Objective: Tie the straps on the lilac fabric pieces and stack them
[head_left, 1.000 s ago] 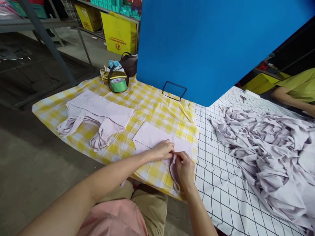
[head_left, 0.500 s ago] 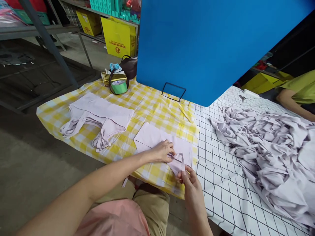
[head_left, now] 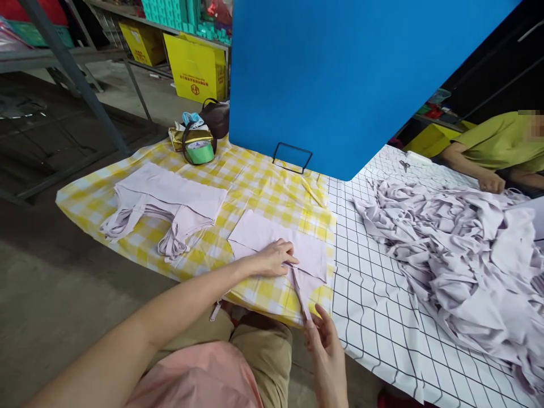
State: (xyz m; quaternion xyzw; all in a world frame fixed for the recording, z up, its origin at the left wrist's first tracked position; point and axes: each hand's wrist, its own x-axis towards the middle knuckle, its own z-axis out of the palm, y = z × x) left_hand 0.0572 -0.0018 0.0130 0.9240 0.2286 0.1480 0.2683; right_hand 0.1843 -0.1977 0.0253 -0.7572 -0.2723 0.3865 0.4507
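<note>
A pale lilac strappy top lies flat on the yellow-checked cloth in front of me. My left hand rests on its lower part, fingers curled closed on the fabric where a strap begins. From there the strap runs taut toward me over the table's edge. Its end is pinched between the thumb and fingers of my right hand. To the left is a neat stack of similar lilac tops, with their straps bunched toward me. Another strap end hangs over the near edge by my left forearm.
A heap of crumpled lilac garments covers the white gridded cloth at right; a co-worker's hand is behind it. A large blue panel stands at the back. Green tape and a dark bag sit at back left.
My right hand has moved down toward me, drawing the strap from a loose loop into a straight line. My left hand stays on the top. The co-worker's hand has come into view.
</note>
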